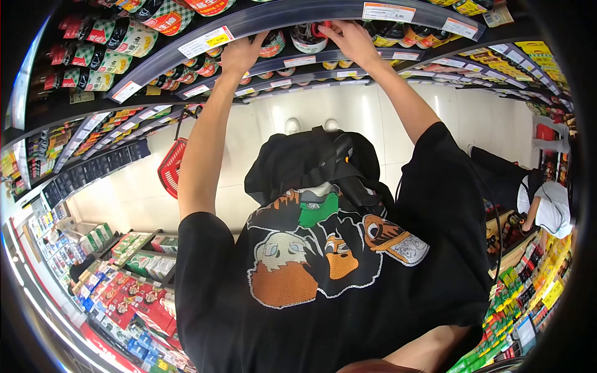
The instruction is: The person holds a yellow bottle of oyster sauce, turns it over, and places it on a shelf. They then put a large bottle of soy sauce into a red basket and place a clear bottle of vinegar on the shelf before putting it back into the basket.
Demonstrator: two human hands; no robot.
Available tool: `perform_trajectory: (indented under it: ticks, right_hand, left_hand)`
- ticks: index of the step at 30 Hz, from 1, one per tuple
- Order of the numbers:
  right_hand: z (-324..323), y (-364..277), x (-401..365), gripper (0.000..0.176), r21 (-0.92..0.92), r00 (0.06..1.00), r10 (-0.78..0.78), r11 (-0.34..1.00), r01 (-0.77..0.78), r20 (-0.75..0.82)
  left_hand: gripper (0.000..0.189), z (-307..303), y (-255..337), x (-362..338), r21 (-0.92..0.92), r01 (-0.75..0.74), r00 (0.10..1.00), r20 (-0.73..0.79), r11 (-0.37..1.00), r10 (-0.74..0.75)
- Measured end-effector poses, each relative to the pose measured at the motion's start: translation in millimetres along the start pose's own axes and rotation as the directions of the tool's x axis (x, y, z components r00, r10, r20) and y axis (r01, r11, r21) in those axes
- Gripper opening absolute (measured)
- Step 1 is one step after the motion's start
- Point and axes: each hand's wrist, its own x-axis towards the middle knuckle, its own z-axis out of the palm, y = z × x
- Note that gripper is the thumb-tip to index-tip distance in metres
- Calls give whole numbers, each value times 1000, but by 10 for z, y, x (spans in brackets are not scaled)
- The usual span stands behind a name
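Note:
Both my arms reach into a supermarket shelf of bottles at the top of the head view. My right hand (353,42) has its thumb and fingertips closed at the red top of a dark bottle with a pale label (308,43). Left of it, my left hand (241,56) reaches in below the curved price rail (273,18), beside a bottle with a red and green label (272,45). The rail hides most of the left fingers, and I cannot tell whether they grip anything.
A red shopping basket (173,166) is beside my left forearm, above the pale tiled floor (242,155). Another person (544,208) is at the right by stocked shelves. Boxed goods (140,292) stand at lower left. Soy sauce bottles (134,37) line the shelf at upper left.

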Motion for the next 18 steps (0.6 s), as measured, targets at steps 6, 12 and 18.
perform_trajectory:
  ticks: [6,12,18]
  right_hand:
    - [25,-303,-50,47,-171,1000,-4,985,8,24]
    - [357,-403,-82,51,-238,994,64,968,-84,-90]
    - [246,-344,-312,38,278,992,123,953,-117,-4]
  left_hand:
    - [68,19,29,-32,-21,18,999,-41,1000,-19]
    - [64,-11,90,-56,-28,73,997,5,997,-73]
    - [52,107,-115,7,-117,-147,984,-120,982,133]
